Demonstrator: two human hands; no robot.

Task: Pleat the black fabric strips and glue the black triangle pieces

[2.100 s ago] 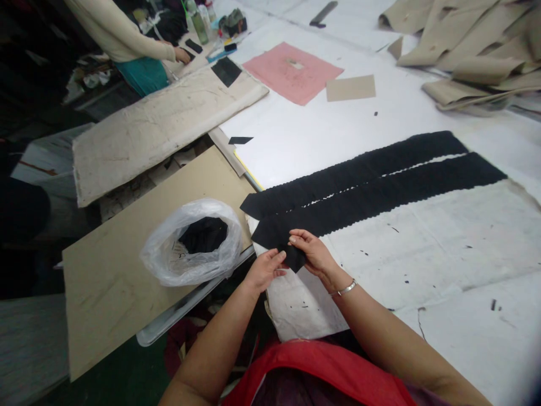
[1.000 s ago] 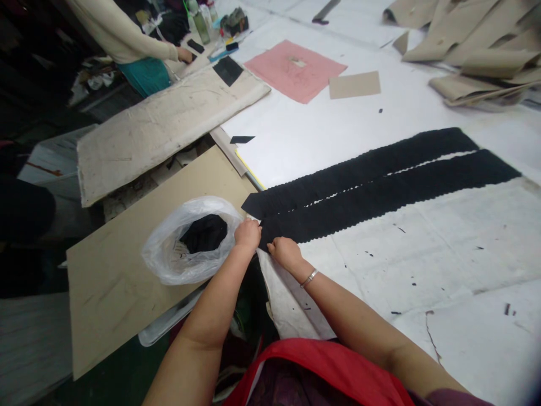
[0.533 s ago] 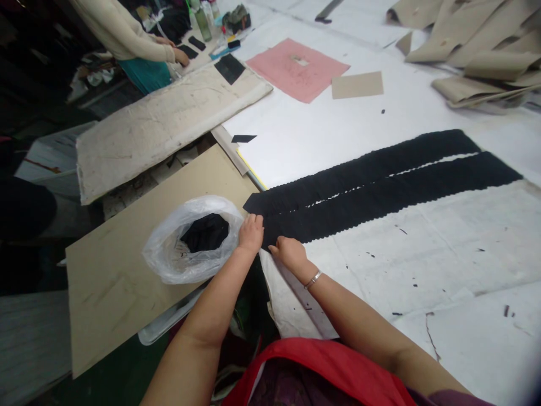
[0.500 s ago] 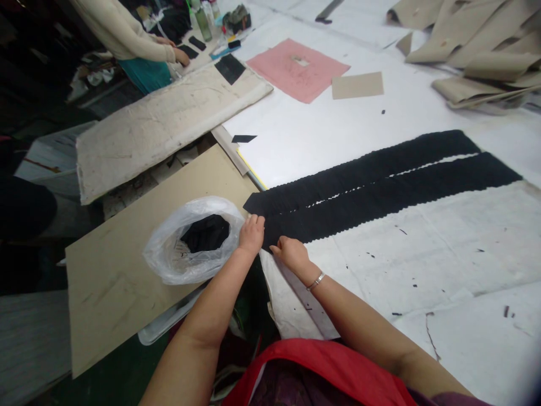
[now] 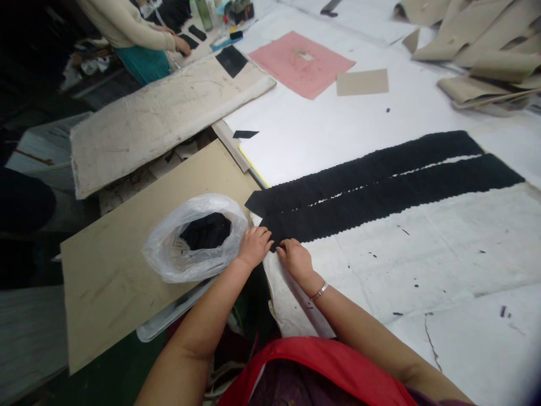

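Note:
Two long rows of black fabric pieces (image 5: 380, 192) with jagged edges lie side by side on the white-covered table (image 5: 422, 254). At the near left end of the lower row, my left hand (image 5: 256, 246) has its fingers closed on the edge of the black fabric. My right hand (image 5: 296, 259), with a silver bracelet at the wrist, is pinched at the bottom corner of the same end; what lies between its fingertips is too small to make out. Left of my hands, a clear plastic bag (image 5: 160, 254) stands open with black fabric inside.
The bag rests on a tan board (image 5: 101, 282). Beyond are a padded board (image 5: 139, 135), a pink sheet (image 5: 287, 67) and a tan card (image 5: 362, 82). Tan sheets (image 5: 486, 45) pile up at the far right. A person (image 5: 131, 34) works at the upper left.
My left hand has slid slightly down along the fabric's end, baring the corner between the two rows. My right hand has shifted slightly right and down. The view has moved a little.

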